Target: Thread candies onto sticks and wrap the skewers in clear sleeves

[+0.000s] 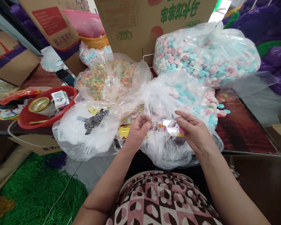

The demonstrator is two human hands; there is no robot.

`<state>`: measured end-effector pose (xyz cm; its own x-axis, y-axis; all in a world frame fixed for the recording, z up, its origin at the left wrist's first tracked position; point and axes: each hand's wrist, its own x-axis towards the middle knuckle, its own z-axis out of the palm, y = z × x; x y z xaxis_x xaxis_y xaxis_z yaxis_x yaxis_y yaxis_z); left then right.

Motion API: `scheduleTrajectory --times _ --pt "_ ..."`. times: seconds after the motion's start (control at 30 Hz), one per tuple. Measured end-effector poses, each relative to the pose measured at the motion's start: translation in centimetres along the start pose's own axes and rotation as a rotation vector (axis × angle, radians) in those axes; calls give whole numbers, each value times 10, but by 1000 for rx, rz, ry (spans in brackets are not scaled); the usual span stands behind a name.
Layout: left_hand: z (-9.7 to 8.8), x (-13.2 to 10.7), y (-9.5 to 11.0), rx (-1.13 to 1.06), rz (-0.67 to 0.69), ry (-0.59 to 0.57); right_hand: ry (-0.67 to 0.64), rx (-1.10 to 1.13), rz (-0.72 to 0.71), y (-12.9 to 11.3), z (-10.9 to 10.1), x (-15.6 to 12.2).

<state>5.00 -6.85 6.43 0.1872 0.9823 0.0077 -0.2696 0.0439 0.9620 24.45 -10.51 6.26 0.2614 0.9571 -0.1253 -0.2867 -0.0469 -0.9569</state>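
Observation:
A small printed plastic packet (170, 127), partly see-through with a barcode-like print at its left end, is stretched between my hands. My left hand (138, 128) pinches its left end between thumb and fingertips. At the other end, my right hand (196, 131) holds the packet's right side, its fingers partly extended. Beneath and behind it spreads an open clear bag (164, 90) of pink, blue and white candies (209, 111), some spilled onto the table. Yellow printed wrappers (124, 131) show just left of my left hand. To the left, a clear bag (67, 134) contains white material and dark striped twist ties (96, 120).
Behind stand a large bag of pastel candies (182, 56), a bag of small coloured ring-like pieces (103, 78) and cardboard boxes (131, 28). A red basin (29, 123) with a brass-coloured bowl (39, 104) sits left. Green stringy material (37, 187) covers the floor.

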Motion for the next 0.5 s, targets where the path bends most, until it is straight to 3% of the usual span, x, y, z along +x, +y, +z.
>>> scheduleTrajectory --times 0.17,0.37,0.5 --pt "7 -3 1 -118 -192 -174 135 6 -90 2 -7 -10" --pt "10 -6 -4 128 -334 -372 215 -174 -272 10 -10 -18" --pt "11 -6 -6 281 -223 -313 198 -78 -177 12 -14 -23"
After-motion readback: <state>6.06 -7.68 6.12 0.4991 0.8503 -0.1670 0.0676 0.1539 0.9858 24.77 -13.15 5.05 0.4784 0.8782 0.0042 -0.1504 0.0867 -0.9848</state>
